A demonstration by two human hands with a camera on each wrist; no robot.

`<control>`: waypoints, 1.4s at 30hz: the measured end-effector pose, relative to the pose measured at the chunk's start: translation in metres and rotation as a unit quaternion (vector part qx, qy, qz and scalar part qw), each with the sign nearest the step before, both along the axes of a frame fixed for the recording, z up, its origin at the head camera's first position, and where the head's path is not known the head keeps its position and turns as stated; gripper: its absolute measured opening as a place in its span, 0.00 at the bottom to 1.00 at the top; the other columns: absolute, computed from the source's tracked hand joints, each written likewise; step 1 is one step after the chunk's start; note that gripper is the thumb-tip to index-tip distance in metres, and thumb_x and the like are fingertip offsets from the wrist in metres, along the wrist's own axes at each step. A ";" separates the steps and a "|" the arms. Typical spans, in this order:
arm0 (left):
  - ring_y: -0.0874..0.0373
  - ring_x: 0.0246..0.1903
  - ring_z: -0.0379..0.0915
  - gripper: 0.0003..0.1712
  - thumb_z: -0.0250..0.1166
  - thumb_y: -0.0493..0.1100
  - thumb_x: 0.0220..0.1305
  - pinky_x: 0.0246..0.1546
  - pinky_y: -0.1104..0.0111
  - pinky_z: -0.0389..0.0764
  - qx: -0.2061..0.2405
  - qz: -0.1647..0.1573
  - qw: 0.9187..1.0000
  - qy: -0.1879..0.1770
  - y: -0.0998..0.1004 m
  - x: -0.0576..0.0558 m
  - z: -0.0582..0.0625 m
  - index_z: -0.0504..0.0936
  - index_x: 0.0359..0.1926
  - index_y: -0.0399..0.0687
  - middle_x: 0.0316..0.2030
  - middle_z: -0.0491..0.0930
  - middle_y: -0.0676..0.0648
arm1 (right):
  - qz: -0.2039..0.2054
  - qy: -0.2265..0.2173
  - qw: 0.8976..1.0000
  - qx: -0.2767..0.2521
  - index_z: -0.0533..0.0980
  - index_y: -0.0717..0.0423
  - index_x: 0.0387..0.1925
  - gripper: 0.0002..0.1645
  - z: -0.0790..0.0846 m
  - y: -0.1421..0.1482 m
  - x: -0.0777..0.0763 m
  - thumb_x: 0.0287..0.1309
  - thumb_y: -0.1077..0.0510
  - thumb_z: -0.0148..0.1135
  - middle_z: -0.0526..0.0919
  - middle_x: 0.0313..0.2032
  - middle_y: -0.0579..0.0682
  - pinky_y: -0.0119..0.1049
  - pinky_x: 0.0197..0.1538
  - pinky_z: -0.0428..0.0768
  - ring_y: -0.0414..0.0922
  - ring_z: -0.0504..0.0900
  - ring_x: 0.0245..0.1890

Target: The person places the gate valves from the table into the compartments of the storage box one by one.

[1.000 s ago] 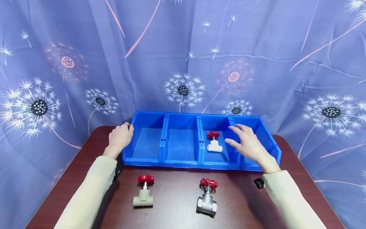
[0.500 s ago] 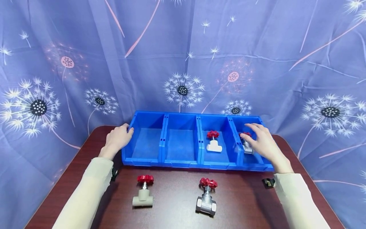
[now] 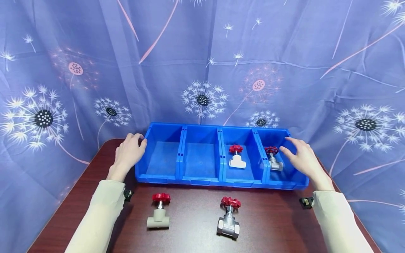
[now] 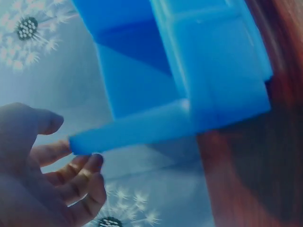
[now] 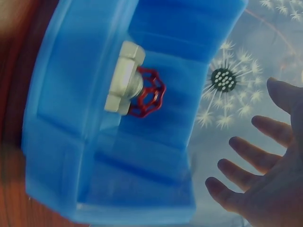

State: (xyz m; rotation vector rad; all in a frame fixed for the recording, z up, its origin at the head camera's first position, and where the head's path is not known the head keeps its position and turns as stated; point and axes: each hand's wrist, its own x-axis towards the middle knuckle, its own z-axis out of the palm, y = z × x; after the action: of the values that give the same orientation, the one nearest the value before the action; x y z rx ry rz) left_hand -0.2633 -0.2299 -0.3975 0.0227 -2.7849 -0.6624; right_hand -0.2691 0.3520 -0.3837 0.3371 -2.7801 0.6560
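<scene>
A blue four-part bin (image 3: 200,181) stands on the table. My left hand (image 3: 129,153) is at its left end, fingers loosely bent; in the left wrist view, fingertips (image 4: 97,161) meet or overlap the bin's corner, contact unclear. My right hand (image 3: 306,160) hovers by the bin's right end, fingers spread, holding nothing. In the rightmost compartment lies a metal gate valve (image 3: 276,163) with a red handwheel, also seen in the right wrist view as a metal valve (image 5: 124,80). A white plastic valve (image 3: 237,161) with a red handwheel sits in the compartment beside it.
In front of the bin, a beige plastic valve (image 3: 158,220) stands at left and a larger metal valve (image 3: 228,226) nearer the middle, both red-wheeled. The dark wood table (image 3: 190,200) ends at a blue dandelion-print curtain (image 3: 171,88) behind the bin.
My right hand has moved right, from over the divider to the bin's right end, uncovering the metal valve in the rightmost compartment. My left hand has shifted slightly left.
</scene>
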 end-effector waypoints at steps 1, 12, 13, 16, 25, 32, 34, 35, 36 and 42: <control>0.34 0.41 0.74 0.23 0.49 0.52 0.74 0.41 0.40 0.71 0.003 0.002 1.000 0.014 0.002 0.001 0.001 0.76 0.57 0.41 0.53 0.72 0.35 | -0.001 0.003 1.000 0.002 0.65 0.68 0.65 0.36 -0.001 0.002 -0.001 0.70 0.44 0.55 0.66 0.61 0.75 0.70 0.58 0.56 0.74 0.60 0.61; 0.41 0.34 0.77 0.20 0.52 0.53 0.74 0.31 0.47 0.77 0.017 -0.018 0.994 0.102 0.031 0.021 0.008 0.82 0.51 0.45 0.45 0.79 0.42 | -0.019 -0.008 1.000 -0.014 0.66 0.71 0.63 0.32 -0.005 0.022 -0.003 0.71 0.49 0.54 0.70 0.56 0.76 0.67 0.51 0.67 0.72 0.73 0.51; 0.41 0.33 0.78 0.20 0.52 0.53 0.74 0.31 0.47 0.77 0.020 -0.017 0.994 0.108 0.033 0.023 0.008 0.83 0.50 0.45 0.45 0.79 0.43 | -0.021 -0.013 1.000 -0.018 0.65 0.71 0.63 0.32 -0.005 0.023 -0.003 0.71 0.50 0.54 0.71 0.56 0.76 0.67 0.50 0.68 0.72 0.74 0.50; 0.42 0.31 0.78 0.17 0.54 0.51 0.73 0.28 0.47 0.77 0.027 -0.016 0.992 0.122 0.038 0.029 0.007 0.84 0.47 0.46 0.42 0.80 0.44 | -0.026 -0.025 0.999 -0.029 0.65 0.70 0.64 0.33 -0.007 0.025 -0.006 0.71 0.48 0.54 0.72 0.55 0.76 0.65 0.50 0.69 0.70 0.74 0.51; 0.54 0.25 0.75 0.16 0.55 0.50 0.72 0.20 0.57 0.76 0.018 -0.061 0.989 0.130 0.062 0.044 0.004 0.85 0.47 0.48 0.39 0.83 0.47 | -0.046 -0.063 0.995 -0.063 0.62 0.71 0.66 0.35 -0.013 0.033 -0.015 0.72 0.47 0.51 0.70 0.57 0.76 0.64 0.53 0.68 0.71 0.72 0.54; 0.57 0.22 0.73 0.14 0.57 0.47 0.71 0.19 0.64 0.74 0.010 -0.093 0.986 0.135 0.081 0.058 0.002 0.85 0.47 0.47 0.38 0.83 0.47 | -0.065 -0.108 0.988 -0.093 0.59 0.73 0.67 0.38 -0.016 0.042 -0.020 0.74 0.44 0.44 0.68 0.59 0.76 0.64 0.55 0.67 0.72 0.68 0.58; 0.57 0.23 0.73 0.13 0.57 0.48 0.71 0.20 0.63 0.75 0.007 -0.098 0.986 0.132 0.086 0.061 0.001 0.85 0.46 0.48 0.37 0.83 0.49 | -0.073 -0.119 0.986 -0.090 0.60 0.73 0.66 0.38 -0.017 0.044 -0.020 0.74 0.43 0.43 0.68 0.58 0.77 0.64 0.55 0.67 0.72 0.69 0.57; 0.57 0.24 0.74 0.13 0.57 0.48 0.71 0.20 0.62 0.76 0.006 -0.102 0.986 0.130 0.089 0.063 0.000 0.85 0.46 0.49 0.37 0.83 0.49 | -0.077 -0.124 0.986 -0.086 0.61 0.73 0.66 0.39 -0.018 0.045 -0.021 0.74 0.42 0.42 0.69 0.58 0.77 0.64 0.55 0.68 0.72 0.69 0.56; 0.56 0.25 0.75 0.13 0.58 0.48 0.71 0.21 0.61 0.77 0.005 -0.106 0.986 0.129 0.092 0.064 -0.001 0.85 0.46 0.48 0.37 0.83 0.49 | -0.081 -0.127 0.985 -0.082 0.62 0.74 0.65 0.39 -0.019 0.047 -0.021 0.74 0.42 0.42 0.69 0.57 0.77 0.64 0.54 0.68 0.72 0.70 0.56; 0.53 0.36 0.80 0.13 0.59 0.47 0.70 0.30 0.58 0.81 0.002 -0.128 0.985 0.119 0.109 0.075 -0.002 0.85 0.47 0.46 0.40 0.83 0.48 | -0.102 -0.124 0.984 -0.073 0.68 0.73 0.60 0.36 -0.027 0.050 -0.028 0.75 0.42 0.40 0.71 0.55 0.76 0.63 0.53 0.68 0.71 0.70 0.55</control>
State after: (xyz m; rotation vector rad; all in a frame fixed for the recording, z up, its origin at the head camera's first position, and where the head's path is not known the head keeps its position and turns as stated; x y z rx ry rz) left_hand -0.1882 -0.1214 -0.3999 -0.3937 -2.5758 -0.6809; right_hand -0.2966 0.4024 -0.4106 -0.0629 -2.9206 0.8967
